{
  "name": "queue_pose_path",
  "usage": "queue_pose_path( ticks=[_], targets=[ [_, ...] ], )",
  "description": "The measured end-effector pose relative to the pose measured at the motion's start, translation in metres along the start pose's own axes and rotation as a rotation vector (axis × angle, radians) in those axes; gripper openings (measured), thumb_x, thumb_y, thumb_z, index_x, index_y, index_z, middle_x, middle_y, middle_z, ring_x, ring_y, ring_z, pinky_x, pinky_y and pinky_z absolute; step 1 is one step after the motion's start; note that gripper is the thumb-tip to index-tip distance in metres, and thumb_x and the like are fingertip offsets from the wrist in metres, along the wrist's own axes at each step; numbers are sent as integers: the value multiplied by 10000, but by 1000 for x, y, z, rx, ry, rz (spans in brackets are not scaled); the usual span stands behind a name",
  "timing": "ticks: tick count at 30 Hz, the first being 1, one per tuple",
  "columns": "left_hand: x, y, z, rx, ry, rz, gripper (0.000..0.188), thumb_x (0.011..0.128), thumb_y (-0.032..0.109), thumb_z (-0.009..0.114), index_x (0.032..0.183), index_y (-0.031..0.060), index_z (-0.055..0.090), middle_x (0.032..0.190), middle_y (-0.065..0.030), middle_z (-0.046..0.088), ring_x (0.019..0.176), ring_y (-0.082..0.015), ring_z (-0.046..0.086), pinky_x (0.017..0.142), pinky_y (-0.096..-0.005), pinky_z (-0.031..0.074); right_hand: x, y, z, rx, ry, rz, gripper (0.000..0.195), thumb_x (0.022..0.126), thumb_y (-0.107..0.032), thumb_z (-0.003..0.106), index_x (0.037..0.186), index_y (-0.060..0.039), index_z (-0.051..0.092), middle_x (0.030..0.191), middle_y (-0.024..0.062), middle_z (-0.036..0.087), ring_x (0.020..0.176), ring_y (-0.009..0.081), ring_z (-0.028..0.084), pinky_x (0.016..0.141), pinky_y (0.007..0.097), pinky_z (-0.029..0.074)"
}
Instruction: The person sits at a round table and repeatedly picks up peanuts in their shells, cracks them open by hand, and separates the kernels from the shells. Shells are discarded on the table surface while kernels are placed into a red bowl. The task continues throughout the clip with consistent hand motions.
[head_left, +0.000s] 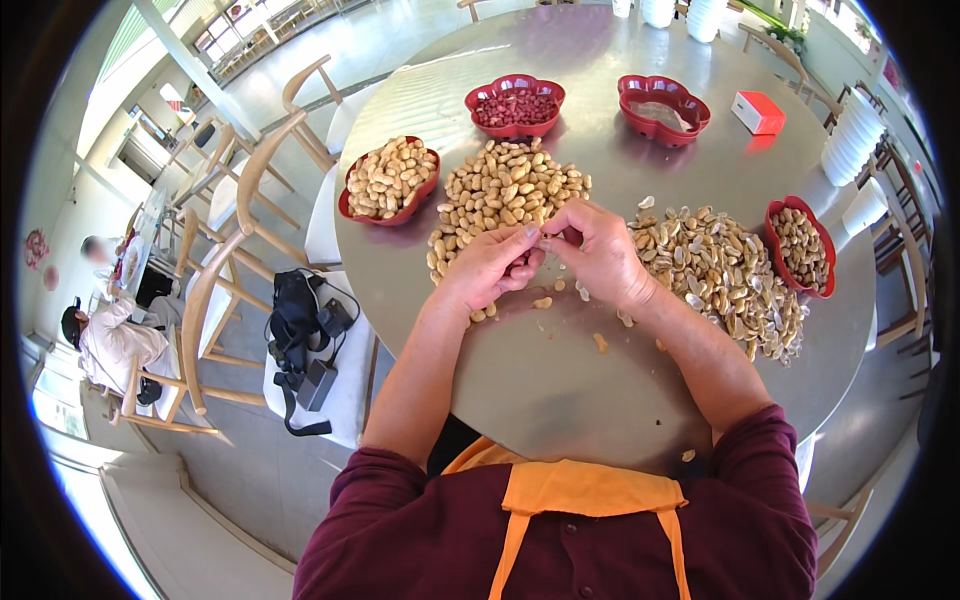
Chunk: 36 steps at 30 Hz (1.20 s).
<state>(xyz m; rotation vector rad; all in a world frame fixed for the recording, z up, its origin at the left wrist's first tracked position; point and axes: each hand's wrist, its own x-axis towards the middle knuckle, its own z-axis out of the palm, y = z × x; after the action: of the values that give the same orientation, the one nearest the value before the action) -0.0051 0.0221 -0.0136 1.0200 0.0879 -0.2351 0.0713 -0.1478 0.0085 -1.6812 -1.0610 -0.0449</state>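
Observation:
My left hand (495, 266) and my right hand (596, 244) meet over the round metal table (555, 382), thumbs and forefingers pinched around a small peanut piece (545, 238). Fingers cover most of it, so I cannot tell shell from kernel. The other left fingers are curled in. Just beyond my hands lies a heap of unshelled peanuts (510, 184). Right of my right hand spreads a pile of split peanut shells (712, 262). A few shell bits (541, 303) lie below my hands.
Red scalloped bowls hold unshelled peanuts (390, 180), reddish kernels (517, 109) and, at right, more peanuts (801, 247). Another red bowl (664, 133) stands near a red-and-white box (759, 112). Stacked white cups (853, 139) stand at right. A chair at left bears a black bag (296, 311). People (124, 337) sit farther left.

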Motion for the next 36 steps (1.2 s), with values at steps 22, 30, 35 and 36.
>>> queue_pose_path(
  ticks=[22,30,35,36],
  targets=[
    [5,0,6,-68,100,-64,134,929,156,487,930,35,543,755,-6,500,606,-45,396,415,-156,231,10,22,-9,447,43,329,114,828,-38,650,932,0,624,850,28,643,781,64,605,728,207,491],
    [6,-1,6,-147,84,-77,141,934,168,487,918,39,543,752,-7,508,600,-47,414,384,-158,210,7,5,-4,57,-17,-6,146,782,-14,662,926,-9,640,806,60,614,673,118,586,616,259,488],
    [6,-4,1,-45,94,-23,117,928,166,522,912,55,556,734,7,492,572,-40,380,411,-170,216,8,10,-7,13,-48,56,134,769,-29,645,902,-17,642,803,75,611,658,135,578,615,276,488],
    [5,-3,2,-29,90,-27,101,925,158,535,877,70,549,726,16,480,567,-33,362,421,-168,214,7,12,-7,-18,-78,25,125,766,-30,644,890,-14,639,801,75,610,654,135,577,614,277,488]
  ],
)
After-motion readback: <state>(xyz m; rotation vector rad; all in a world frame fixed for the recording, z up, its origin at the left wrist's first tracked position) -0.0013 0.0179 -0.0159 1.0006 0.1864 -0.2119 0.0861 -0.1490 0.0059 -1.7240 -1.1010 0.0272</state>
